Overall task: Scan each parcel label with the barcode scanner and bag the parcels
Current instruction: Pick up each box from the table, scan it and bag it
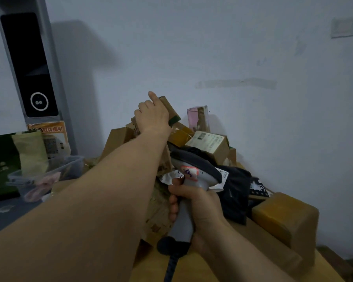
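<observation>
Head view: held the barcode scanner (193, 176) upright in the right hand (196, 204), fingers curled tight round its smooth grey plastic grip, ribbed cable (170, 269) trailing below. Clasped with the left hand (153, 117) a small brown cardboard parcel (171, 109) atop the heap, fingers wrapped round it. Judged far from done: stiff labelled cartons, a glossy taped block (283, 216) and a soft black pouch (236, 192) lay heaped and unbagged; saw no bag.

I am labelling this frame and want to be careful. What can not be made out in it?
Head view throughout.
Any label on the small box: covered by the left hand or turned away.
Front window of the barcode scanner in the right hand: faces away.
Print on the labelled parcel: too small, blurred.
The scanner cable: cut off by the bottom edge.
</observation>
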A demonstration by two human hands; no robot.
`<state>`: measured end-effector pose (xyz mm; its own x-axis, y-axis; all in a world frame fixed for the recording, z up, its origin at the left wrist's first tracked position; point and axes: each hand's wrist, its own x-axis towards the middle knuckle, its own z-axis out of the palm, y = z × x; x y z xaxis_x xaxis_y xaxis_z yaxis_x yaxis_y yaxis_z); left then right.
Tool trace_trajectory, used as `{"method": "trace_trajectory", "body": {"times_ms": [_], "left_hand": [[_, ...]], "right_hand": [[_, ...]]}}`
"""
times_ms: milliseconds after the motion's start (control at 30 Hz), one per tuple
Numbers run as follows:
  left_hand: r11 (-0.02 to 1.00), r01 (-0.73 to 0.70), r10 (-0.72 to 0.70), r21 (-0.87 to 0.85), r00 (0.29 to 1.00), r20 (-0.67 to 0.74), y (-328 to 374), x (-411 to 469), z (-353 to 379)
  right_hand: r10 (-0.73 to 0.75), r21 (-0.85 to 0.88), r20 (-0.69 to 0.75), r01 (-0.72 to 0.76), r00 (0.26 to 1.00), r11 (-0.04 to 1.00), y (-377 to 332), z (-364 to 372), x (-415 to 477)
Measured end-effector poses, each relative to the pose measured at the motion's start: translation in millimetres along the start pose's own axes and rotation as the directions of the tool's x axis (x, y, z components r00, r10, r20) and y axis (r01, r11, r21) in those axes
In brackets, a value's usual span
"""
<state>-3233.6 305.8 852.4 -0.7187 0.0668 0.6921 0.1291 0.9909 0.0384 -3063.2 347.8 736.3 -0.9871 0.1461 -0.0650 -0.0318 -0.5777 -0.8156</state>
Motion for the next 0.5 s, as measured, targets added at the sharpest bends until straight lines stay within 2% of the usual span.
{"method": "trace_trajectory", "body": {"times_ms": [133, 233, 500], "left_hand": [[0.995, -0.008, 0.004, -0.099, 0.999, -0.039, -4.6, -2.5, -12.4], [0.976, 0.033, -0.032, -0.214, 0.999, 0.010, -9.1, -14.3, -35.0], [0.835, 0.198, -0.169, -0.514, 0.980, 0.103, -41.7, -77.5, -119.8]], "right_hand": [[0.018, -0.009, -0.028, -0.018, 0.999, 1.000, -3.8, -0.4, -0.4], [0.019, -0.002, -0.045, -0.019, 0.999, 1.000, -5.8, 1.9, -10.2], [0.002, 0.000, -0.102, -0.002, 0.995, 1.000, -13.1, 13.8, -74.4]]}}
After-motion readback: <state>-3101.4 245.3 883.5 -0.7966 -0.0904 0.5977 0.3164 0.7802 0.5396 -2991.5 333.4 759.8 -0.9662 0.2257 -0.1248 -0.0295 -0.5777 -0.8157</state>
